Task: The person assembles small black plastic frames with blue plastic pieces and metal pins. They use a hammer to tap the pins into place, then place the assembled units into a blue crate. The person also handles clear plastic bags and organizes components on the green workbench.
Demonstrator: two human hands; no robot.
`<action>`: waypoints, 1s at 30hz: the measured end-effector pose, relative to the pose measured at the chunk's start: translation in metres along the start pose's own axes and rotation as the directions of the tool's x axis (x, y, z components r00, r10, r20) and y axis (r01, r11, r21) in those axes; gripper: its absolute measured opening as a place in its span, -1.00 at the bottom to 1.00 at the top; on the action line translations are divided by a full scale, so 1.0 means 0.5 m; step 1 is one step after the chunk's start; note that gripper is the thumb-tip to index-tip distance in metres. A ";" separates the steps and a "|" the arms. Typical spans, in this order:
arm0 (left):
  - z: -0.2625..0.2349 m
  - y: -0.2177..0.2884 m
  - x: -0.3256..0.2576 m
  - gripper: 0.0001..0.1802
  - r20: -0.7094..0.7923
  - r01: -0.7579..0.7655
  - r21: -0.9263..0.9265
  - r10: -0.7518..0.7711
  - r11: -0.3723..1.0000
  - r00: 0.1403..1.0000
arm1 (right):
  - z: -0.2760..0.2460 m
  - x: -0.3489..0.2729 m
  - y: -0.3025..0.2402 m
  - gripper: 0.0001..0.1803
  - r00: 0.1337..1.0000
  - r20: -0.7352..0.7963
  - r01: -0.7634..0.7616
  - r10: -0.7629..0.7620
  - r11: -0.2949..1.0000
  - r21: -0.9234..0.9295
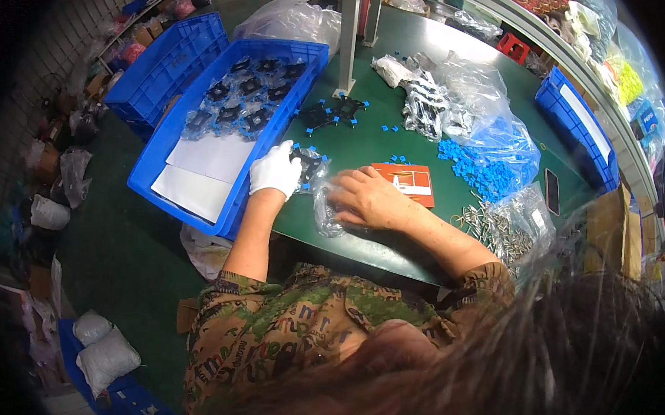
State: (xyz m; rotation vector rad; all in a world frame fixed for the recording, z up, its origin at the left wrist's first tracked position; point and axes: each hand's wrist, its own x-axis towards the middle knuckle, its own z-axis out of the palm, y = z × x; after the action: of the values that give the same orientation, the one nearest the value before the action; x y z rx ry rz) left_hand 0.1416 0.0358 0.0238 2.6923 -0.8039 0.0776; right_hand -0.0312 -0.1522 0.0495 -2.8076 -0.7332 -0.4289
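My left hand, in a white glove, is closed at the edge of a black four-armed frame with blue tips. A clear plastic bag lies against the frame and reaches under my bare right hand. The right fingers are curled over the bag, and part of it is hidden beneath them. Just behind the right hand is an orange-red card. Two more black frames with blue tips sit on the green table, beyond my left hand.
A blue crate at the left holds bagged frames and white sheets. To the right are small blue caps, metal screws, bagged pale parts and a phone. A metal post stands on the table.
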 end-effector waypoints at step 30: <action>-0.066 0.094 0.216 -0.63 0.016 -0.238 0.091 0.237 0.967 0.971 | -0.094 -0.068 0.018 -0.44 0.990 0.047 -0.131 0.135 0.989 -0.076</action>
State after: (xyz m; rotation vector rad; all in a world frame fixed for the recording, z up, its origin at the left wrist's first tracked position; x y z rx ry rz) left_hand 0.2082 -0.0468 0.0843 2.6686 -1.1484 0.1686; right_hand -0.0655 -0.1875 0.0814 -2.9236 -0.5464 -0.3673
